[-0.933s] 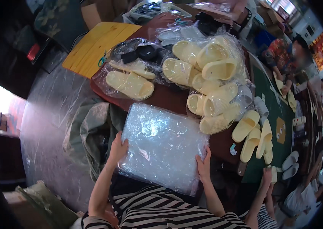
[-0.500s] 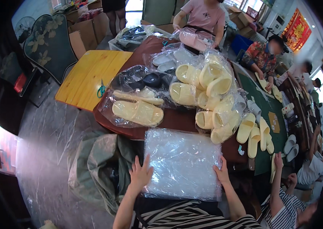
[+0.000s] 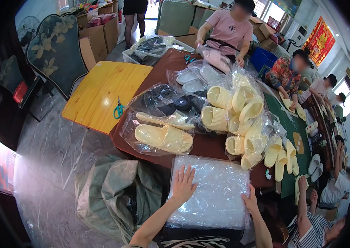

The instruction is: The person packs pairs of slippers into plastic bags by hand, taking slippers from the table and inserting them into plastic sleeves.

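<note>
A flat stack of clear plastic bags (image 3: 212, 206) lies in front of me, at the near edge of the brown table. My left hand (image 3: 182, 188) rests palm down on its upper left part, fingers spread and holding nothing. At the stack's right edge, my right hand (image 3: 251, 200) grips it with the thumb on top; the lower fingers are partly hidden. Just beyond lies a bagged pair of cream slippers (image 3: 164, 139). A heap of more bagged cream slippers (image 3: 241, 107) sits to its right, with dark bagged slippers (image 3: 162, 101) behind.
A yellow wooden table (image 3: 100, 95) with teal-handled scissors (image 3: 119, 109) adjoins at left. A greenish sack (image 3: 109, 194) slumps beside my left arm. Loose cream slippers (image 3: 280, 163) lie on the green mat (image 3: 280, 111). Across the table, a person handles a bagged pink slipper (image 3: 216, 60); others work at right.
My left hand has moved from the stack's left edge onto its top, fingers laid flat. My right hand stays at the right edge. The view has shifted; the person opposite has moved the pink slipper.
</note>
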`<state>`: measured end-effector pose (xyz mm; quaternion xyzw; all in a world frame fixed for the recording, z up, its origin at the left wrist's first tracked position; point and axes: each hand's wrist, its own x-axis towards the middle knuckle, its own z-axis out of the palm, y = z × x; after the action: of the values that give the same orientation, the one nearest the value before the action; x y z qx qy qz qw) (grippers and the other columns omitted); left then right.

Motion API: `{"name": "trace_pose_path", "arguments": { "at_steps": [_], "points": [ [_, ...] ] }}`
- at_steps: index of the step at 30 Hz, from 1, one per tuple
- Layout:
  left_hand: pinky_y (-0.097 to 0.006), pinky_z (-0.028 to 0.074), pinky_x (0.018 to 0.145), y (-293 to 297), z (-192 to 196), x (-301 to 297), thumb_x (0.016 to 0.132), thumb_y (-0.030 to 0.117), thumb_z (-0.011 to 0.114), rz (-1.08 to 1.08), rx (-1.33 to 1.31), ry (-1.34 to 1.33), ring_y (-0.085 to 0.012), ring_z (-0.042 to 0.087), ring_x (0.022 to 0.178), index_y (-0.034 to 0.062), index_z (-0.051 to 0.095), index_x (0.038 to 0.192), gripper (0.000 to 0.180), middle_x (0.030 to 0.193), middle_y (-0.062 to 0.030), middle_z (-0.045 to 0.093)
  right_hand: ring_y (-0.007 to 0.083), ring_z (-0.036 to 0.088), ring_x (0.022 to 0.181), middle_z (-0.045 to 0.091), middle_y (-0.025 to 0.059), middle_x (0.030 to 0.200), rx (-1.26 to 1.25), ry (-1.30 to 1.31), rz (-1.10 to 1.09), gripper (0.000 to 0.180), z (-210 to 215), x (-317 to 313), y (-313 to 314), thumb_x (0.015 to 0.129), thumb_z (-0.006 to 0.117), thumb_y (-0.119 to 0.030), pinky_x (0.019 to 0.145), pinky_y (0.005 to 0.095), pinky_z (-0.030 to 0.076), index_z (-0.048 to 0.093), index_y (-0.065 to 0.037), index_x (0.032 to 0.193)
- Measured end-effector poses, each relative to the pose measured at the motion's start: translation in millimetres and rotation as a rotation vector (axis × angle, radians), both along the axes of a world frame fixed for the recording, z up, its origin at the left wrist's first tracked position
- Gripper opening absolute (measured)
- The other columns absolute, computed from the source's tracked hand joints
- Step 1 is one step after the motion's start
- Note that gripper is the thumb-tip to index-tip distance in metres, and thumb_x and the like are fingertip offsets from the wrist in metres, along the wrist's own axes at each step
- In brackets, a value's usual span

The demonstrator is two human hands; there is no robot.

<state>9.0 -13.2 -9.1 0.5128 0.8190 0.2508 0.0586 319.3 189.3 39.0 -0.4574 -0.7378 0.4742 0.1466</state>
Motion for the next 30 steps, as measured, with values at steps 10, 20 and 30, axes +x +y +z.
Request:
{"name": "trace_pose_path", "arguments": {
  "at_steps": [10,20,30],
  "points": [
    [-0.059,0.008,0.118,-5,11,15,0.089,0.042,0.060,0.059,-0.040,0.115,-0.0472,0.009,0.147,0.0106,0.036,0.150,0.072,0.160,-0.0184,0.018,0.0366,0.056,0.115,0.058,0.0204,0.125,0.571,-0.203,0.178,0.039,64,3,50,0.091,0.064,-0.015,0.099,0.0397,0.045,0.056,0.000,0.127],
    [-0.059,0.006,0.119,15,8,23,0.089,0.041,0.059,0.041,-0.113,0.190,-0.0475,0.009,0.147,0.0099,0.035,0.151,0.073,0.160,-0.0198,0.017,0.0345,0.029,0.143,0.038,0.0093,0.152,0.885,-0.353,0.791,0.057,25,-91,-9,0.087,0.066,-0.040,0.116,0.0577,0.022,0.054,-0.019,0.138],
    [-0.059,0.002,0.119,20,15,27,0.087,0.040,0.059,0.031,-0.167,0.193,-0.0469,0.005,0.148,0.0085,0.034,0.150,0.075,0.161,-0.0204,0.015,0.0339,0.060,0.109,0.064,0.0132,0.119,0.674,0.085,0.294,0.027,39,-13,82,0.086,0.068,-0.014,0.093,0.0409,0.049,0.067,-0.006,0.111]
  ]
}}
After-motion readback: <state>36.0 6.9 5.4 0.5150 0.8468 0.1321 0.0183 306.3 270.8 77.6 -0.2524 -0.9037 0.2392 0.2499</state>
